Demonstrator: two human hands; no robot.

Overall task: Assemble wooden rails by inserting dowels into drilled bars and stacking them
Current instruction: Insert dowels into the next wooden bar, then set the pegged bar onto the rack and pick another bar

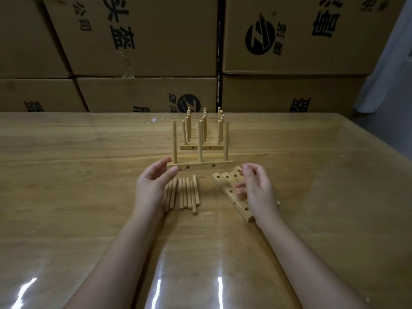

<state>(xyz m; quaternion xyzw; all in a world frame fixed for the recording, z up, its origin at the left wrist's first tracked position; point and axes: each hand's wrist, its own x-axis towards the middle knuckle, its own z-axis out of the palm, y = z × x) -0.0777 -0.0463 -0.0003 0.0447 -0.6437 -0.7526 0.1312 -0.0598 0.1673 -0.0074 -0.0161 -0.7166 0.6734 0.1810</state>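
Observation:
A drilled wooden bar (201,166) lies across the table with three dowels (200,141) standing upright in it. My left hand (153,184) grips the bar's left end between thumb and fingers. Several loose dowels (188,194) lie side by side just below the bar, partly hidden by my left hand. To the right, several loose drilled bars (231,192) lie slanted on the table. My right hand (256,188) hovers over them with fingers spread and holds nothing. Further back stand several finished rails (201,134), packed one behind another.
The wooden table (89,175) has a glossy clear cover. Stacked cardboard boxes (142,41) with black print form a wall behind the table's far edge. A pale wall (392,63) shows at the far right.

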